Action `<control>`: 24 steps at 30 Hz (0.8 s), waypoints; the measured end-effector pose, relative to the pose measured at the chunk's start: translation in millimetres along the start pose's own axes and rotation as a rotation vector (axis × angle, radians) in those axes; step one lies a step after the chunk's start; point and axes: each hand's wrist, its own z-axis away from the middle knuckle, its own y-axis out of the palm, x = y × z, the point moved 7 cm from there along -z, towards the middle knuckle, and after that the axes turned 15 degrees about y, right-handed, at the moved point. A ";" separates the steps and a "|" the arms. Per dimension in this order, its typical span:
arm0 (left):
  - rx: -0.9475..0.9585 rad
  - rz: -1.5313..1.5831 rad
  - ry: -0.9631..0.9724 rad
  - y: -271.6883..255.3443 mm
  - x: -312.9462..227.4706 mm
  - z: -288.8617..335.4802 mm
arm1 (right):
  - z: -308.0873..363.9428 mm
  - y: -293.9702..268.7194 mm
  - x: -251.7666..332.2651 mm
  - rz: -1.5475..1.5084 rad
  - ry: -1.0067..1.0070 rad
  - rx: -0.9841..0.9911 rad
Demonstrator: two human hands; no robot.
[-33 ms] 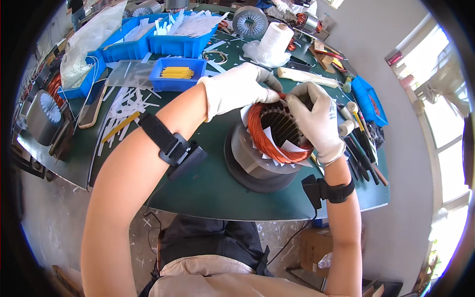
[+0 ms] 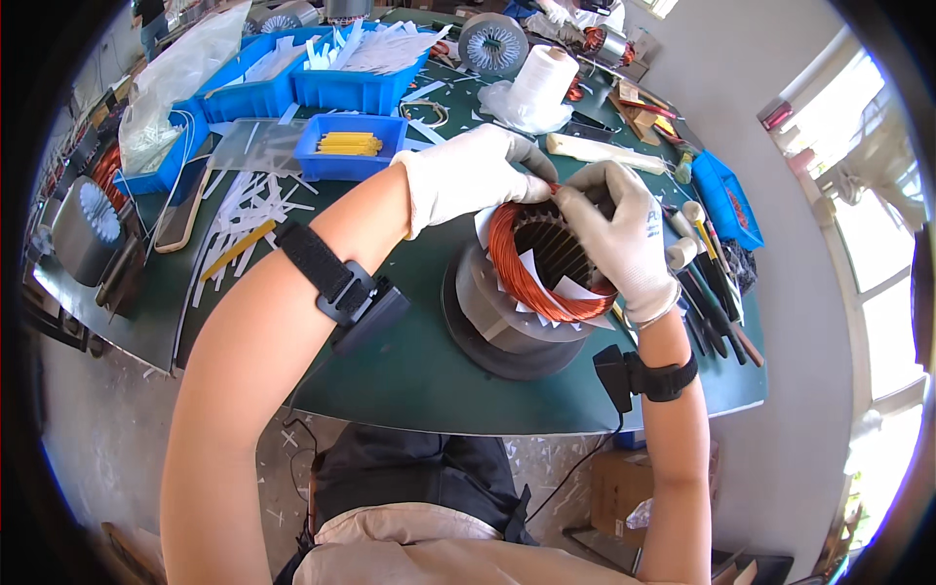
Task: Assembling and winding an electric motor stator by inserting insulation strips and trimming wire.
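A grey motor stator (image 2: pixel 497 314) stands upright on a dark round base on the green table. Copper wire coils (image 2: pixel 514 263) ring its top, with white insulating paper (image 2: pixel 570 290) sticking out around them. Both my hands wear white gloves with grey fingertips. My left hand (image 2: pixel 480 171) reaches over the far left rim, its fingertips closed on the copper wire at the far side. From the right, my right hand (image 2: pixel 619 229) pinches the same wire between thumb and forefinger. The two hands' fingertips nearly meet there, and the fingers partly cover the wire.
Left of the stator are a blue bin (image 2: pixel 307 166) of yellow strips and scattered white paper strips (image 2: pixel 244 210). A white thread spool (image 2: pixel 541 83) stands behind. Hammers and hand tools (image 2: pixel 717 302) lie close on the right, below a blue tray (image 2: pixel 726 200).
My right thumb and fingertips have shifted slightly left along the wire, toward my left hand. The stator and my left hand stay nearly still.
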 end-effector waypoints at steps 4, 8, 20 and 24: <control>0.020 0.068 -0.003 1.2 4.4 -6.0 | 6.0 1.8 7.2 0.388 -0.109 -0.121; 0.041 0.061 -0.005 -2.6 10.6 -9.5 | 7.3 3.9 7.0 0.403 -0.115 -0.093; 0.073 -0.156 0.034 -2.7 1.1 -9.9 | 1.2 3.7 -2.5 0.250 0.023 -0.075; 0.044 -0.126 0.029 0.0 -2.0 -10.8 | -3.2 2.9 -2.6 0.304 0.050 -0.026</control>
